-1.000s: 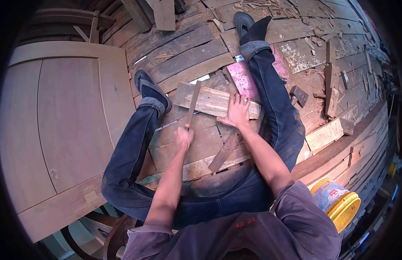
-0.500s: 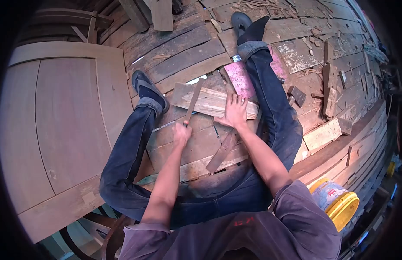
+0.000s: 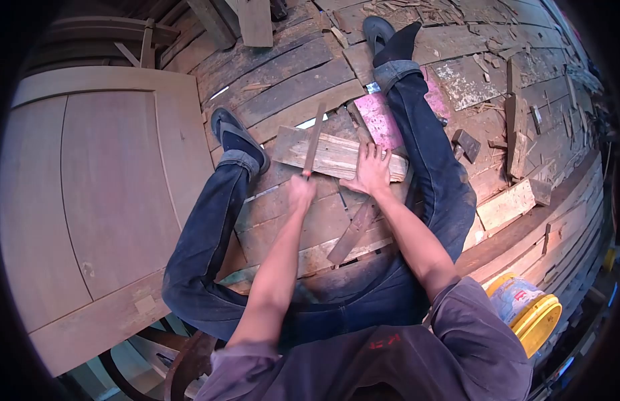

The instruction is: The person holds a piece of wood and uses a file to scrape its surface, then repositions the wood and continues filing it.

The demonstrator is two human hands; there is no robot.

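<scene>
My left hand [image 3: 300, 192] is closed round the orange-red handle end of a long, narrow, flat file [image 3: 315, 142], whose dark brown blade crosses the left part of a wooden board [image 3: 338, 155] and points away from me. Spread over the board's right end, my right hand [image 3: 372, 171] lies flat with its fingers apart, pressing on the wood. The board lies slantwise between my legs, its face pale and streaked. Close to my right forearm, a thin wooden strip [image 3: 352, 235] rests on the floor planks.
A panelled wooden door [image 3: 116, 187] lies at the left. Pink-painted pieces [image 3: 378, 121] sit beyond the board, partly behind my right leg. A hammer-like block head [image 3: 466, 145], wood offcuts [image 3: 507, 204] and shavings lie right. A yellow-lidded bucket [image 3: 534, 324] is at lower right.
The left hand has pushed the file forward across the board, away from me. My right hand stays on the board. The whole view has shifted slightly, so things appear further right.
</scene>
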